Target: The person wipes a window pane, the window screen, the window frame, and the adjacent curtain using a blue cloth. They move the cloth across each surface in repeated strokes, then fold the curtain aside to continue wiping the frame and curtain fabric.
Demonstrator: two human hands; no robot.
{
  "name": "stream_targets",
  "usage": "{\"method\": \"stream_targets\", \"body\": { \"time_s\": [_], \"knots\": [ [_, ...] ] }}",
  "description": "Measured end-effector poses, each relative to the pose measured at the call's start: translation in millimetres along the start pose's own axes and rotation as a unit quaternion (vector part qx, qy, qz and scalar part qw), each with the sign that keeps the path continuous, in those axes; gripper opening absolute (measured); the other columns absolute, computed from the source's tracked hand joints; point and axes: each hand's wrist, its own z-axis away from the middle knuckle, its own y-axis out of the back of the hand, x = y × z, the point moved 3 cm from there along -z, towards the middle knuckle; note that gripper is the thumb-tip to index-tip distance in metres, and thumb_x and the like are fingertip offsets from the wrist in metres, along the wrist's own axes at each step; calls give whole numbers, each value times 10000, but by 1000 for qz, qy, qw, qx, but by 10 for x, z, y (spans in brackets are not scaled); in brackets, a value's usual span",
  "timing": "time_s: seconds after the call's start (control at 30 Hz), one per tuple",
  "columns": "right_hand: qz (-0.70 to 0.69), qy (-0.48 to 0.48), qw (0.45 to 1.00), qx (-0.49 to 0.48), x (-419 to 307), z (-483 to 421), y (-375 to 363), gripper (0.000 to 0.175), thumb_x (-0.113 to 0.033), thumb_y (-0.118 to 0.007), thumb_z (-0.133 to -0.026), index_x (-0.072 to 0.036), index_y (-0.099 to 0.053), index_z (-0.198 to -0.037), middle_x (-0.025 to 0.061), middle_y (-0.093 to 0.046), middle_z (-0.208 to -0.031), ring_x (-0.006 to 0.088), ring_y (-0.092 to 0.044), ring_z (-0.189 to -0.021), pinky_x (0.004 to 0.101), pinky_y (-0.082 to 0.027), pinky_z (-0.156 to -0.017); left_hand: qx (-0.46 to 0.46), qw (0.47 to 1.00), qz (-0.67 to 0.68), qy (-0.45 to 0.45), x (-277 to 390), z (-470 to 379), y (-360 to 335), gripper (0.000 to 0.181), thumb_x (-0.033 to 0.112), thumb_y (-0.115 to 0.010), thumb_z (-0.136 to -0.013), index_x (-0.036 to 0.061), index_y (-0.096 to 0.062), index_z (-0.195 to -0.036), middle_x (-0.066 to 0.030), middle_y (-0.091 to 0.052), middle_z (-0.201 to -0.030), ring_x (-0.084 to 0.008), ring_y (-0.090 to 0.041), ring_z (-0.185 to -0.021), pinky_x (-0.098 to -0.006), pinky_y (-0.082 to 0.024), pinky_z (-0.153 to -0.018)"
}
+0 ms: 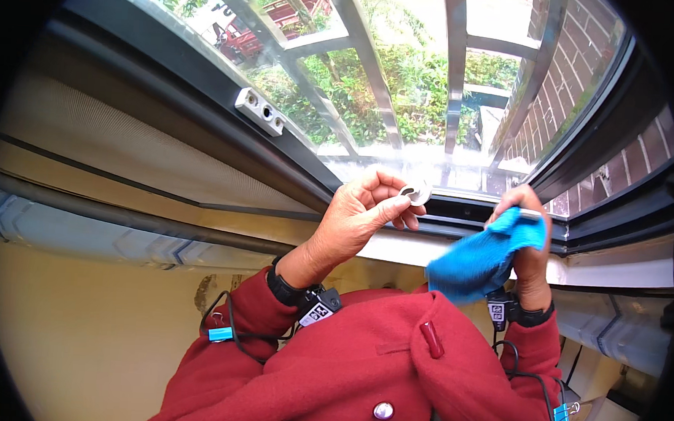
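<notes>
Between the thumb and fingers of my left hand (355,214) is a small white rounded part (419,193) with a dark opening. Its exact kind I cannot tell. My right hand (531,243) grips a blue cloth (474,263), which hangs down to the left and is blurred at its lower edge. A thin pale strip (530,214) shows at the top of the cloth, by the fingers; what it is cannot be made out. Both hands are over the window sill (403,248), close to the black sliding track (454,208).
On the dark sash frame (207,72) sits a white block with holes (260,111). Metal security bars (373,69) stand outside the glass, with a brick wall (572,80) at right. Patterned curtains (129,239) lie below the window. Cables (233,319) run along both sleeves.
</notes>
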Motion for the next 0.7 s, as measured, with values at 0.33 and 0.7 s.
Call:
{"method": "stream_targets", "body": {
  "time_s": [0.33, 0.7],
  "knots": [
    [208, 210, 955, 10, -943, -318, -311, 178, -147, -757, -870, -40, -727, -1009, 73, -687, -896, 203, -651, -834, 309, -507, -762, 64, 968, -33, -239, 117, -45, -245, 253, -62, -695, -906, 20, -507, -1055, -143, -698, -1057, -195, -705, -971, -328, -558, -917],
    [342, 227, 908, -88, -560, -552, -281, 213, -60, -795, -786, -91, -757, -993, 54, -667, -941, 189, -622, -839, 294, -496, -782, 177, 755, -410, -481, 510, -46, -423, 324, -73, -786, -759, 80, -658, -1014, -95, -704, -1002, -255, -680, -895, -320, -538, -747]
  ]
}}
